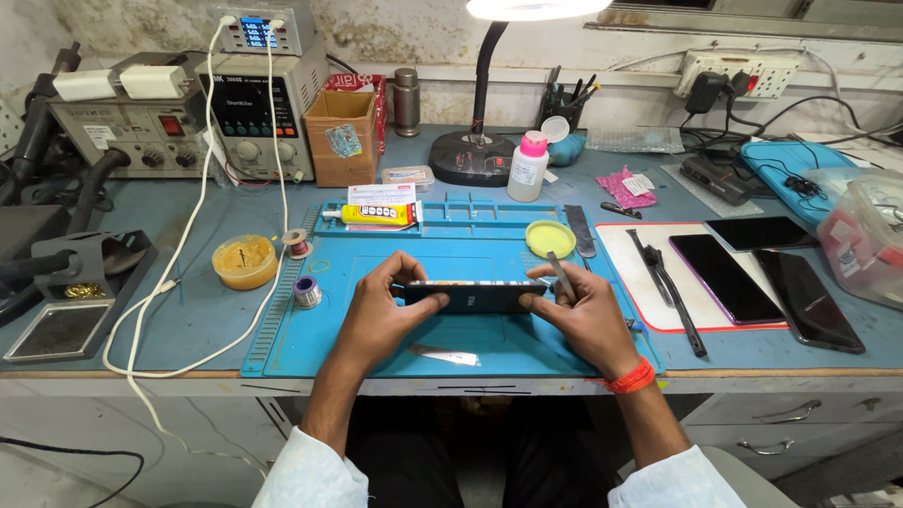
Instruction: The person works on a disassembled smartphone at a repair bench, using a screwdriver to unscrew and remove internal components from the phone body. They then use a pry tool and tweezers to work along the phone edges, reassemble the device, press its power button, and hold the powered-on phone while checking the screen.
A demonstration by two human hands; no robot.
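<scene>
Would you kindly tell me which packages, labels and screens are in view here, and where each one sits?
Glue tube: yellow, lying on its white card, back of the blue mat.
Cardboard box: brown, open, beside the power supply.
Power supply screen: dark rectangle, back left.
Small meter screen: lit blue, stacked above.
Pink packet: white label, back right.

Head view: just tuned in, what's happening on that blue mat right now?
A person holds a dark phone on edge over the blue mat, one hand at each end. The left hand grips its left end; the right hand grips the right end and also holds a thin metal tool. A flat metal blade lies on the mat below. Three more phones lie to the right.
</scene>
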